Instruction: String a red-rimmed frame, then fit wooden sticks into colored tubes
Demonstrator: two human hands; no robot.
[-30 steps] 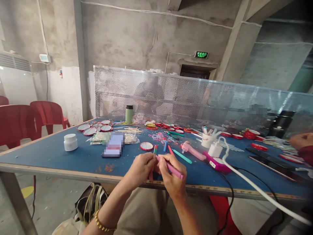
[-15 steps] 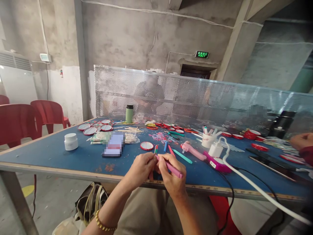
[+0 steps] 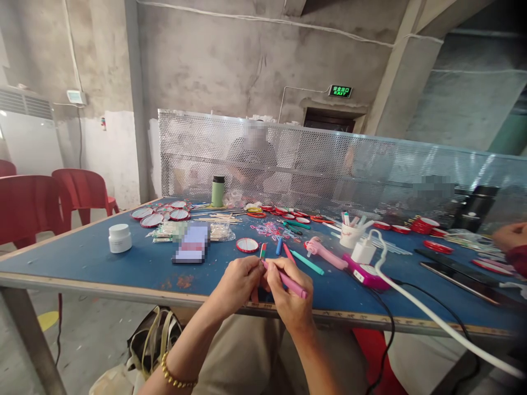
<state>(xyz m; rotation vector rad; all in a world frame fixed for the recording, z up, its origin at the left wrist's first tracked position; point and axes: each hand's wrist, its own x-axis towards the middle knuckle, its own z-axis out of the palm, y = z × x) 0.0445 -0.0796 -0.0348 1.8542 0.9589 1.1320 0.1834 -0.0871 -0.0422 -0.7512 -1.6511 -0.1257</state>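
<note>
At the table's near edge, my right hand [image 3: 291, 299] is closed round a pink marker pen [image 3: 296, 287], its tip end pointing at my left hand. My left hand [image 3: 236, 285] is closed on a narrow flat strip [image 3: 263, 250] coloured red, white and green at its top end. Most of the strip is hidden by my fingers, and a reddish end shows below them. Just beyond my hands lie a round red-rimmed disc [image 3: 247, 245], a blue marker [image 3: 279, 246], a red marker [image 3: 289, 253] and a teal marker [image 3: 313, 263].
A phone [image 3: 192, 241] and white jar [image 3: 119, 238] lie left. Coloured clips [image 3: 272, 230], a cup of markers [image 3: 349, 236], a pink handheld fan [image 3: 323, 253] and a white cable [image 3: 432, 317] surround the work area. Another person's hand [image 3: 508, 237] shows right; a perforated screen [image 3: 197, 153] stands behind.
Both hands stay in nearly the same place, still holding the strip and the pink marker pen. The person behind the screen shifts slightly.
</note>
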